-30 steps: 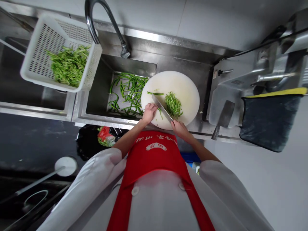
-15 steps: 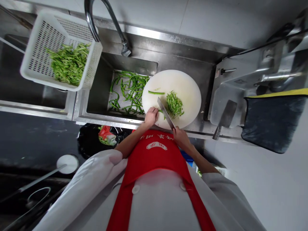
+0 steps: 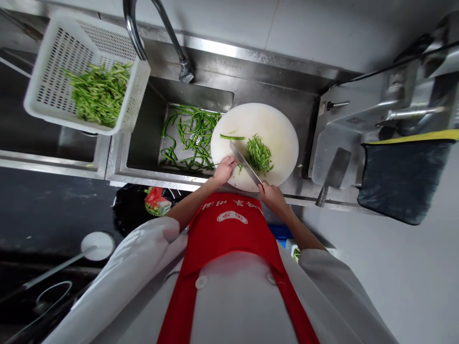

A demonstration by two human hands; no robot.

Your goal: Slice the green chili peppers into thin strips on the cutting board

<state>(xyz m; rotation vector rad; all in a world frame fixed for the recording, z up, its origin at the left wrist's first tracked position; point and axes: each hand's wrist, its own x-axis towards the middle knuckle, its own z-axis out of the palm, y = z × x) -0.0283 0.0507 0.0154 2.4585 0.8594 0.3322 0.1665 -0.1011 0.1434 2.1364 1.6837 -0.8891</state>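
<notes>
My right hand (image 3: 271, 195) grips the handle of a kitchen knife (image 3: 248, 167), its blade slanting up and left over the round white cutting board (image 3: 283, 124). At the board's lower left my left hand (image 3: 226, 168) has its fingers curled on a slim green piece, apparently a green bean, mostly hidden under the fingertips. The blade lies close beside those fingertips. To the right of the blade is a heap of thin slanted slices (image 3: 259, 154). One whole green bean (image 3: 231, 137) lies above the knife tip, near a small pale scrap.
Many whole green beans (image 3: 195, 134) lie in the steel sink (image 3: 143, 143) under the faucet (image 3: 186, 71). A white perforated basket (image 3: 46, 102) holds more slices. At right are a cleaver (image 3: 338, 169) and a dark cloth (image 3: 401, 181). A black rubbish bag (image 3: 125, 205) is below left.
The knife has shifted slightly up and left, its tip nearer the whole bean. My left hand has edged slightly up and still presses down. The view has drifted a little.
</notes>
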